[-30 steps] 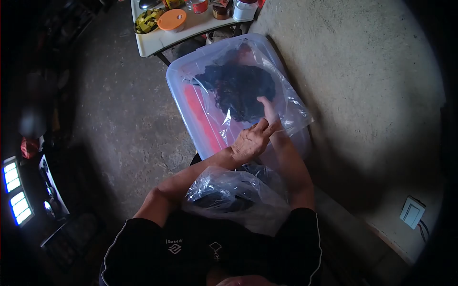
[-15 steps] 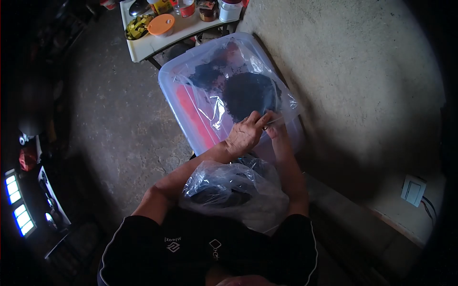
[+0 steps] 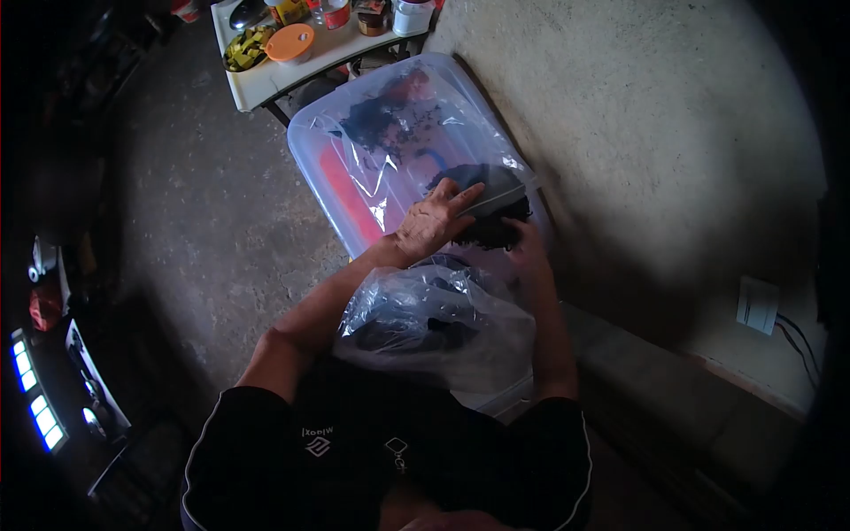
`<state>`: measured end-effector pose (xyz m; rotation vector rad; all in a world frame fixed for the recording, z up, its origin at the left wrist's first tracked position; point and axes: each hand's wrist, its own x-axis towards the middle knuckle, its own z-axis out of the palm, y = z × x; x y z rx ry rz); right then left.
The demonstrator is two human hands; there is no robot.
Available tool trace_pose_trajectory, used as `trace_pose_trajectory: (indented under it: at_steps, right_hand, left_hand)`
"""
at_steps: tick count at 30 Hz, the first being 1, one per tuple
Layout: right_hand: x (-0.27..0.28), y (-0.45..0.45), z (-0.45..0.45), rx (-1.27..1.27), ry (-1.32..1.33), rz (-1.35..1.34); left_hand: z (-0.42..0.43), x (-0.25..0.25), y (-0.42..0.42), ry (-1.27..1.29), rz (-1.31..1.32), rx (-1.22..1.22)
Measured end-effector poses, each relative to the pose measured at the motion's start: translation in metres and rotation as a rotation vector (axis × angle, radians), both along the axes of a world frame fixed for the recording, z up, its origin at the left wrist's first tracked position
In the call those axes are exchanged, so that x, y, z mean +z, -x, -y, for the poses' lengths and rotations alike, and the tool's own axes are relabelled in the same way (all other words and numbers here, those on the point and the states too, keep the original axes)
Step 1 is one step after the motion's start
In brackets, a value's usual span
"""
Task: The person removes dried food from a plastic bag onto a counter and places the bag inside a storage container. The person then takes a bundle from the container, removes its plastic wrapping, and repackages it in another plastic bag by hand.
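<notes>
A flat clear plastic bag (image 3: 376,173) lies over the translucent plastic tub. Near its open edge is a dark, frizzy clump (image 3: 494,232), partly under the plastic and partly bare. My left hand (image 3: 431,221) holds the bag's edge, with some fingers stretched over the plastic beside the clump. At the clump's right side, my right hand (image 3: 528,242) grips it, its fingertips partly hidden in the dark material. More dark material (image 3: 381,119) is under the plastic toward the far end. A second clear bag (image 3: 416,314) with dark contents rests against my body.
The translucent tub (image 3: 305,146) shows red and pink material inside. Beyond it, a white table (image 3: 319,62) bears an orange-lidded container (image 3: 290,42), a bowl of yellow-green pieces (image 3: 248,49) and several jars. A wall stands at the right, with a white switch box (image 3: 757,305) low down.
The dark clump has moved toward me and now partly shows outside the bag's edge. My right hand has drawn back from inside the bag to the clump's right side. The view has shifted slightly.
</notes>
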<state>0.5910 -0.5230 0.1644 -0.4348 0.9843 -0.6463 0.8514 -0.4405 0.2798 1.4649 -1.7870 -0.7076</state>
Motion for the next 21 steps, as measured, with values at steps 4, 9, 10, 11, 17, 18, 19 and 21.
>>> trace_pose_trajectory:
  at_steps: [4,9,10,11,17,18,19,21]
  right_hand:
    - [-0.072,0.091,-0.021,0.242,0.600,-0.467]
    - [0.085,0.059,-0.075,0.327,1.006,-0.698]
    - [0.083,0.066,-0.078,0.247,0.914,-0.569]
    - [0.079,0.076,-0.081,0.167,0.820,-0.439]
    - [0.019,0.172,-0.084,-0.004,0.691,-0.683]
    - [0.029,0.175,-0.089,-0.012,0.685,-0.684]
    - [0.058,0.172,-0.095,0.003,0.946,-0.791]
    - [0.100,0.164,-0.102,0.015,1.202,-0.892]
  left_hand:
    - [-0.002,0.001,-0.003,-0.074,0.034,0.012]
    - [-0.002,-0.004,-0.003,-0.056,0.042,0.019]
    - [-0.002,-0.005,-0.003,-0.052,0.038,0.039]
    - [-0.003,-0.007,-0.002,-0.050,0.034,0.057]
    - [-0.008,0.000,-0.027,-0.086,-0.278,0.020]
    - [-0.014,0.028,-0.036,-0.397,-0.509,-0.006]
    - [-0.021,0.042,-0.044,-0.449,-0.609,-0.055]
    - [-0.033,0.065,-0.063,-0.550,-0.639,-0.204]
